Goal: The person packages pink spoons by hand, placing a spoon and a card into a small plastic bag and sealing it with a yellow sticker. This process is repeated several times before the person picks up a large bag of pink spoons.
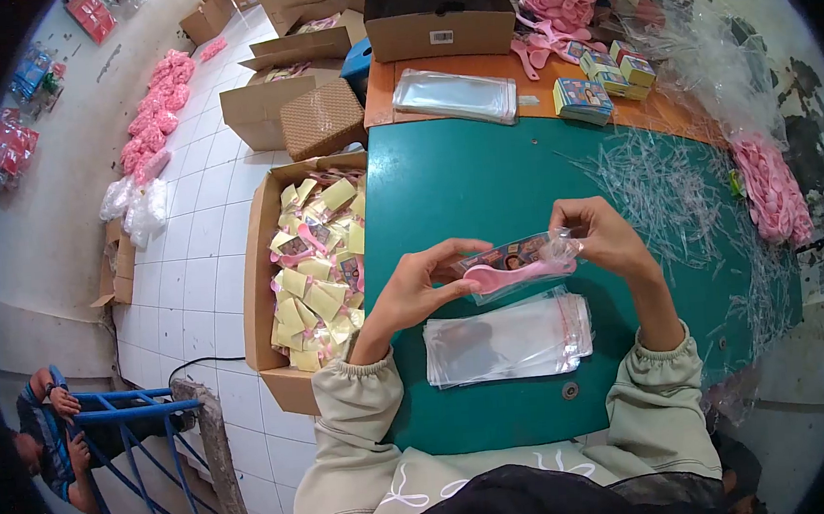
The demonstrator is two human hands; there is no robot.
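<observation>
Between my two hands is a clear plastic bag with a pink spoon (509, 275) and a printed card (519, 252) inside it. My left hand (430, 280) grips the bag's left end, its thumb against the bowl of the spoon. At the other end, my right hand (594, 233) pinches the bag's crinkled opening. Just below, a stack of clear plastic bags (504, 341) lies flat on the green table top (465, 196).
A carton (264, 296) full of packed bags stands left of the table. Clear strips (660, 182) litter the right side. Card stacks (583, 100), more clear bags (453, 95) and pink spoon bundles (770, 189) lie farther off. Another person (61, 425) is beside a blue railing.
</observation>
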